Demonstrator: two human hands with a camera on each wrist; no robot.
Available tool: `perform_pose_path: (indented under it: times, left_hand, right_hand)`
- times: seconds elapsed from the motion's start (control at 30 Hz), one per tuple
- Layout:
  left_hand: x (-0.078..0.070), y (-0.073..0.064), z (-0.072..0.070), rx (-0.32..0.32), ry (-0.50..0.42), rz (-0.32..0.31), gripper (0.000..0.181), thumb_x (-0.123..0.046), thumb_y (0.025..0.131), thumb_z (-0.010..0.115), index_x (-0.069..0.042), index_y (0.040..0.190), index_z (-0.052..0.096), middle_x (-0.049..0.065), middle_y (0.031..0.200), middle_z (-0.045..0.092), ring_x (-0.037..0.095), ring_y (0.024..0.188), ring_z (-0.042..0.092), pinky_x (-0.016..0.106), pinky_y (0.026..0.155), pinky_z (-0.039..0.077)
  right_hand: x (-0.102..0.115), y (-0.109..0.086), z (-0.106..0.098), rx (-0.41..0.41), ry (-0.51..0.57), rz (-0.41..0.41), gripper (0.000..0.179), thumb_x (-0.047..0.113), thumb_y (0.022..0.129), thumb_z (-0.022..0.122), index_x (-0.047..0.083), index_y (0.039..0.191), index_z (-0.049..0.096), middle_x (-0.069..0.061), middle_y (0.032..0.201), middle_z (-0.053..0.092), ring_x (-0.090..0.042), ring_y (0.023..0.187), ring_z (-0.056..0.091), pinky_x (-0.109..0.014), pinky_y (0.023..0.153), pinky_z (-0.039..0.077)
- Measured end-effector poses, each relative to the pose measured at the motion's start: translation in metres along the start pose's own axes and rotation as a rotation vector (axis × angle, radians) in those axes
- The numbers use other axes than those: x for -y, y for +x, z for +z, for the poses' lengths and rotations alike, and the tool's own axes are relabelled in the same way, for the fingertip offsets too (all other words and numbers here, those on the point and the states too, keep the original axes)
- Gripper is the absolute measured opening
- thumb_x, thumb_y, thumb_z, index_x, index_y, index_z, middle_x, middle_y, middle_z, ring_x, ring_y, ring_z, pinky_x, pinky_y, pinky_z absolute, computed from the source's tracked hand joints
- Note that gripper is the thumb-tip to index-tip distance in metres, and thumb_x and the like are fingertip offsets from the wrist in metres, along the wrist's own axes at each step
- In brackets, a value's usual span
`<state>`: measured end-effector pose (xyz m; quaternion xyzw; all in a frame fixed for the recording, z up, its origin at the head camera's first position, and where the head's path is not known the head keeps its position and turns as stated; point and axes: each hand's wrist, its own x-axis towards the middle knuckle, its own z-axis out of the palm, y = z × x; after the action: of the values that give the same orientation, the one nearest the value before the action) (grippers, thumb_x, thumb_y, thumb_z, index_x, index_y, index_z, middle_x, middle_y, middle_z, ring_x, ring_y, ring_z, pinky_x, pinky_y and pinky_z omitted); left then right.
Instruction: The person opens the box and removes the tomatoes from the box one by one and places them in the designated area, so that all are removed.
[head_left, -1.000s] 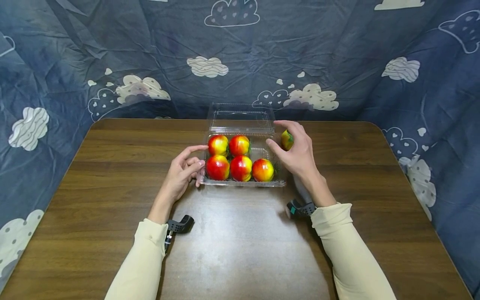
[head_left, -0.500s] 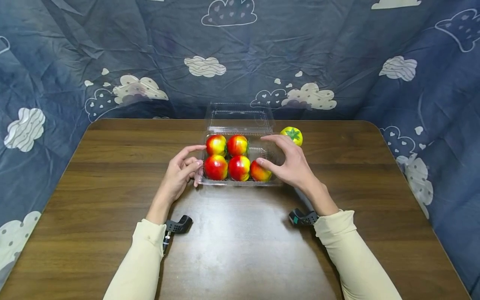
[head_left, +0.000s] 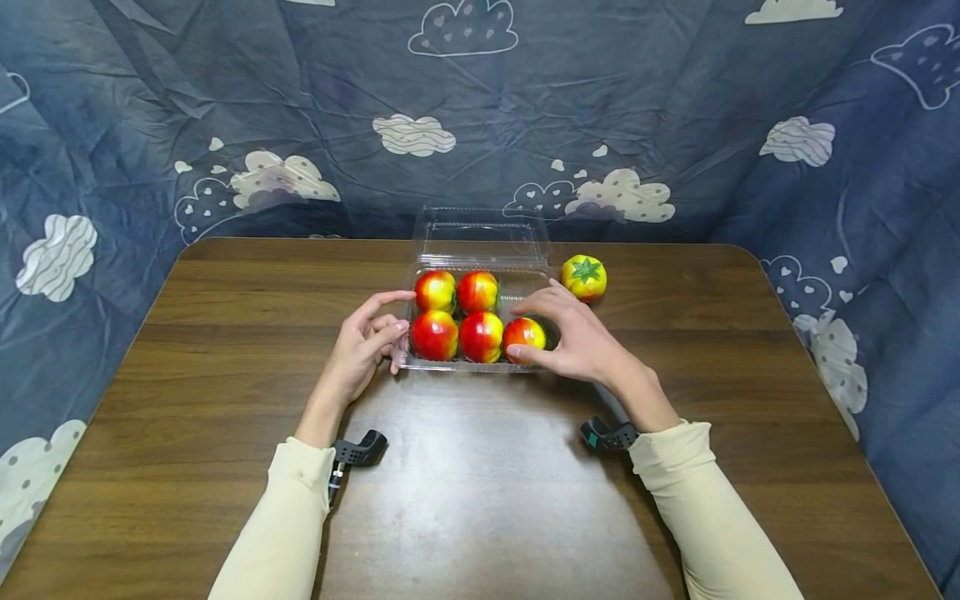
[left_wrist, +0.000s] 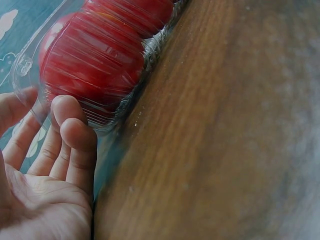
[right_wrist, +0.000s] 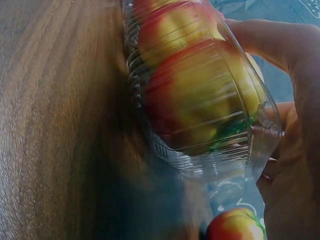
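A clear plastic clamshell container lies with its lid raised at the back. Inside are several glossy red-and-yellow fruits, two in the far row and three in the near row. At the left end my left hand holds the container's edge; its fingertips show against the end wall in the left wrist view. My right hand reaches over the right wall, thumb in front of and fingers behind the near-right fruit. That fruit shows through the wall in the right wrist view.
One more red-and-yellow fruit, green leafy cap facing up, sits on the wooden table behind my right hand. The transparent lid stands near the table's back edge. A blue cloth with clouds hangs behind.
My right hand has come from beside the loose fruit down and left to the near-right fruit, uncovering the loose one. The left hand stays at the container's left end.
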<state>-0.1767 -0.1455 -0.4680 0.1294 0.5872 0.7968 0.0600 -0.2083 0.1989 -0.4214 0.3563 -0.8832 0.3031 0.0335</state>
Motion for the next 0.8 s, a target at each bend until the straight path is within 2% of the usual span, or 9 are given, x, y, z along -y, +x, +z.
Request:
perform_pose_path:
  times: [0.17, 0.47, 0.63, 0.8]
  left_hand:
    - [0.0000, -0.0002, 0.0010, -0.001, 0.004, 0.001, 0.043, 0.003, 0.104, 0.058, 0.001, 0.146, 0.052, 0.010, 0.075, 0.061, 0.018, 0.055, 0.057, 0.024, 0.044, 0.051]
    - [-0.0008, -0.0004, -0.0003, -0.002, 0.006, -0.007, 0.042, 0.003, 0.105, 0.057, 0.002, 0.146, 0.051, 0.010, 0.076, 0.061, 0.019, 0.053, 0.056, 0.024, 0.044, 0.052]
    - [-0.0005, -0.0009, 0.0001, -0.001, 0.005, -0.006, 0.043, 0.003, 0.105, 0.057, 0.002, 0.147, 0.051, 0.011, 0.076, 0.061, 0.019, 0.053, 0.056, 0.024, 0.044, 0.052]
    - [-0.0008, -0.0008, 0.0012, 0.001, 0.006, -0.004, 0.043, 0.003, 0.105, 0.057, 0.001, 0.147, 0.051, 0.010, 0.076, 0.061, 0.019, 0.053, 0.057, 0.024, 0.044, 0.052]
  right_hand:
    - [0.0006, -0.0011, -0.0005, 0.037, -0.027, -0.013, 0.054, 0.044, 0.087, 0.082, 0.005, 0.123, 0.074, -0.006, 0.117, 0.076, -0.027, 0.121, 0.062, -0.065, 0.130, 0.018]
    - [0.0014, -0.0002, -0.0011, 0.044, -0.041, -0.002, 0.057, 0.047, 0.087, 0.083, 0.005, 0.124, 0.074, -0.004, 0.117, 0.077, -0.024, 0.118, 0.066, -0.061, 0.131, 0.017]
    - [0.0022, 0.0002, -0.0019, 0.019, -0.046, 0.013, 0.059, 0.048, 0.086, 0.084, 0.006, 0.126, 0.073, -0.006, 0.121, 0.077, -0.026, 0.122, 0.069, -0.060, 0.131, 0.022]
    - [0.0054, -0.0002, -0.0036, -0.028, -0.010, 0.060, 0.060, 0.046, 0.083, 0.088, 0.009, 0.128, 0.072, -0.004, 0.124, 0.075, -0.033, 0.131, 0.064, -0.058, 0.130, 0.027]
